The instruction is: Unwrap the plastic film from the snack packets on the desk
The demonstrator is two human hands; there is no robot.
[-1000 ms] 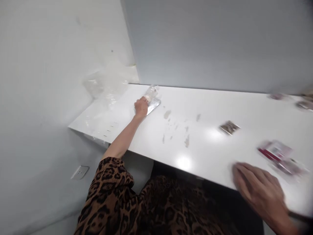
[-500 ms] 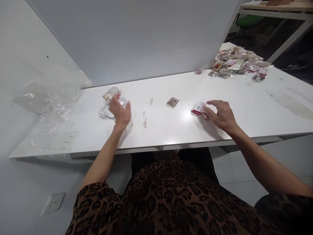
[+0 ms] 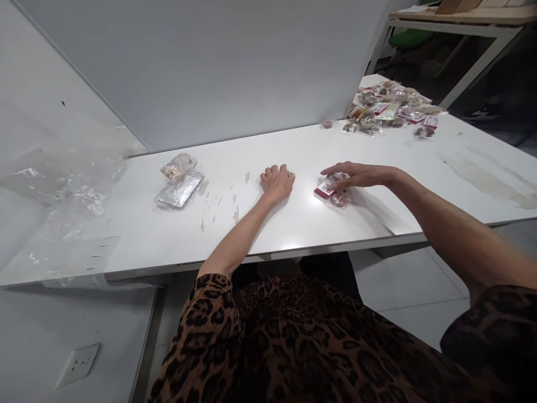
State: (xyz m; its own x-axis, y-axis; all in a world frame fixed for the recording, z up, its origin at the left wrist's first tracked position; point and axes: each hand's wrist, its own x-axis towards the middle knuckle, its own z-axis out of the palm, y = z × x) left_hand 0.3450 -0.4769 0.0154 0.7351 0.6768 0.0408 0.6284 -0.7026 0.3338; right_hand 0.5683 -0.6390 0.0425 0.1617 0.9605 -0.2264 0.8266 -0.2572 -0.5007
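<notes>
The left hand (image 3: 277, 182) lies palm down on the white surface (image 3: 377, 212), its fingers curled loosely over a small brown packet (image 3: 290, 174), of which only a sliver shows at the fingertips; whether the fingers actually grip it cannot be told. Just to its right, the right hand (image 3: 356, 174) hovers low with fingers spread flat over a clear packet with a red-and-white label (image 3: 331, 191), the fingertips touching or nearly touching its top; the packet itself lies flat on the surface. The two hands are near each other, with bare surface between them.

Farther left, well apart from the hands, a silver foil pouch (image 3: 180, 190) lies flat, and a clear bag of pale contents (image 3: 178, 165) rests just beyond it, touching or nearly so. Some pale smears (image 3: 235, 212) mark the surface between the pouch and the left hand. At the left end, crumpled clear plastic sheeting (image 3: 71, 190) drapes over the surface against the wall. At the far right end sits a heap of small packets (image 3: 392, 109).
</notes>
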